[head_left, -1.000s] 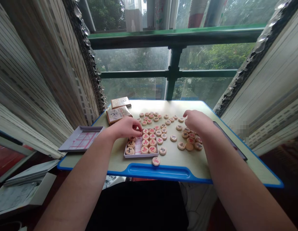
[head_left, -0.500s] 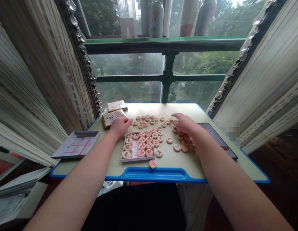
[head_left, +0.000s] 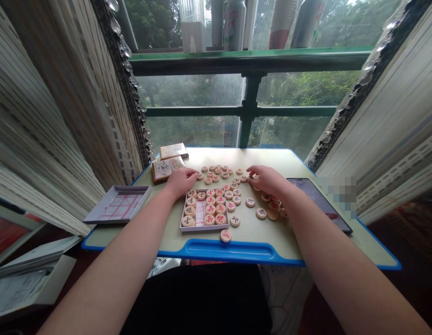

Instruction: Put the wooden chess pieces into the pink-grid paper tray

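Round wooden Chinese chess pieces with red or black characters lie scattered over the table. My left hand (head_left: pixel 181 181) is closed, its fingertips pinched at a black-marked chess piece (head_left: pixel 200 177) near the upper left of the scatter. My right hand (head_left: pixel 266 179) hovers low over the pieces on the right, fingers apart and curved down beside a chess piece (head_left: pixel 243 178); its palm hides some pieces. Between my arms sits a shallow white box (head_left: pixel 201 214) with rows of pieces in it and a gap in its second column.
A lid with red lines (head_left: pixel 120 204) lies at the table's left. Two small decorated boxes (head_left: pixel 169 168) are at the back left. A tablet (head_left: pixel 318 204) lies on the right by my forearm. One piece (head_left: pixel 226 235) rests near the blue front groove (head_left: pixel 229 250).
The view has shifted slightly. My left hand has moved a little right onto the chess piece. My right hand's fingers have curled down toward the pieces.
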Demonstrator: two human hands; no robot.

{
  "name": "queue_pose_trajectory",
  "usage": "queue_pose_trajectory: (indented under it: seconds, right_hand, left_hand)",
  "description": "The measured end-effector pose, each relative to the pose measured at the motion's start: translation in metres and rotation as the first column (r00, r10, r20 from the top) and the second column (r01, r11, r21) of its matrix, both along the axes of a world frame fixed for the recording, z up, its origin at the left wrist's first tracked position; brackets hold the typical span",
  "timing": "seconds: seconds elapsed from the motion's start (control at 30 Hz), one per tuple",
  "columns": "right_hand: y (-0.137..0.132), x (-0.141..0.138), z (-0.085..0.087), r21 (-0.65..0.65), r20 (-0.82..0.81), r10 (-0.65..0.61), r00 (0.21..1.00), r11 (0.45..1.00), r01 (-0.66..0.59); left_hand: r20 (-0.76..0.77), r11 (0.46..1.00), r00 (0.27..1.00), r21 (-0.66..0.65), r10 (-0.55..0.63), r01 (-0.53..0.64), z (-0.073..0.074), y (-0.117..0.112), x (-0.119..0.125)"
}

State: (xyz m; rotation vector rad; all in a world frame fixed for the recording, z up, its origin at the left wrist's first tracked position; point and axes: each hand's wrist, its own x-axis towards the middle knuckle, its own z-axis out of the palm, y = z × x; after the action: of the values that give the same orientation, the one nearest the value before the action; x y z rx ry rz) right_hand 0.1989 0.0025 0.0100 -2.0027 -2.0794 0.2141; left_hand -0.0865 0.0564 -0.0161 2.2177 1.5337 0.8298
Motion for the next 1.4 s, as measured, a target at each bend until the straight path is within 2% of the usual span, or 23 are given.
queue_pose_trajectory:
  seconds: [0.13,0.2,0.3,0.4,0.63,0.9,1.07,1.23,1.4]
  right_hand:
    - [-0.001,-0.001,0.001,0.015,-0.050,0.013,0.999,1.000,-0.012]
    - [-0.003,-0.004,0.003,0.127,-0.062,0.068,0.996,0.990,-0.060]
    - [-0.009,-0.013,0.008,0.313,-0.127,0.184,0.975,0.940,-0.137]
    - [-0.016,-0.023,0.012,0.372,-0.192,0.258,0.947,0.912,-0.173]
    - [-0.021,-0.031,0.012,0.374,-0.172,0.350,0.921,0.888,-0.268]
    - [-0.020,-0.033,0.010,0.418,-0.157,0.381,0.911,0.862,-0.288]
    - [-0.018,-0.034,0.007,0.365,-0.138,0.334,0.932,0.892,-0.265]
    - [-0.017,-0.035,0.008,0.261,-0.101,0.271,0.957,0.936,-0.238]
    - [-0.016,-0.036,0.007,0.167,-0.052,0.212,0.976,0.965,-0.201]
  left_hand:
    - [0.051,0.999,0.999,-0.034,0.003,-0.001,0.001,-0.001,0.002]
    - [0.057,1.000,0.998,-0.024,0.012,-0.011,0.000,-0.001,0.002]
    - [0.059,1.000,0.998,-0.016,0.017,-0.016,0.001,-0.001,0.002]
    - [0.065,1.000,0.998,-0.030,-0.002,0.004,0.002,-0.002,0.002]
    - [0.237,0.988,0.970,-0.130,-0.052,0.084,-0.005,0.003,0.003]
    - [0.210,0.981,0.977,-0.181,-0.037,0.076,0.000,-0.001,0.004]
    - [0.213,0.974,0.977,-0.215,-0.018,0.065,0.005,-0.005,0.004]
    - [0.265,0.961,0.962,-0.243,-0.064,0.131,0.008,-0.006,0.003]
    - [0.238,0.966,0.969,-0.231,-0.060,0.116,0.008,-0.006,0.004]
